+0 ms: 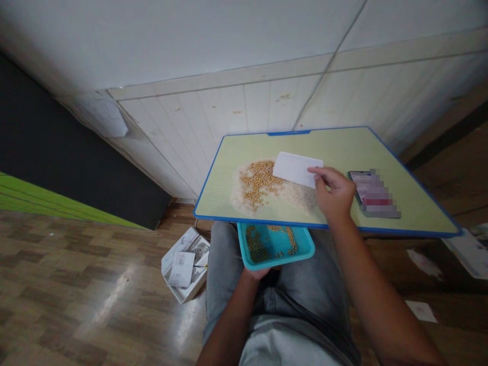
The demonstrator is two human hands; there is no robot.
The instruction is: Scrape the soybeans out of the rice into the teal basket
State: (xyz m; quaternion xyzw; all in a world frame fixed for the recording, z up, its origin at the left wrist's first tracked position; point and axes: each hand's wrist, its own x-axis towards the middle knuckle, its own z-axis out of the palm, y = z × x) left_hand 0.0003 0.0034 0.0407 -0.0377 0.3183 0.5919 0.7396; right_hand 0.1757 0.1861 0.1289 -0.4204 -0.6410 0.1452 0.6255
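My right hand pinches a white flat card and holds it over a heap of white rice mixed with yellow beans on the small blue-edged table. Below the table's near edge, over my lap, my left hand supports a teal tray from underneath; only a part of that hand shows. The tray holds several yellow and green beans.
A phone lies on the table right of my right hand. An open white box with papers sits on the wooden floor to the left. A white panelled wall stands behind the table. Scraps of paper lie on the floor at right.
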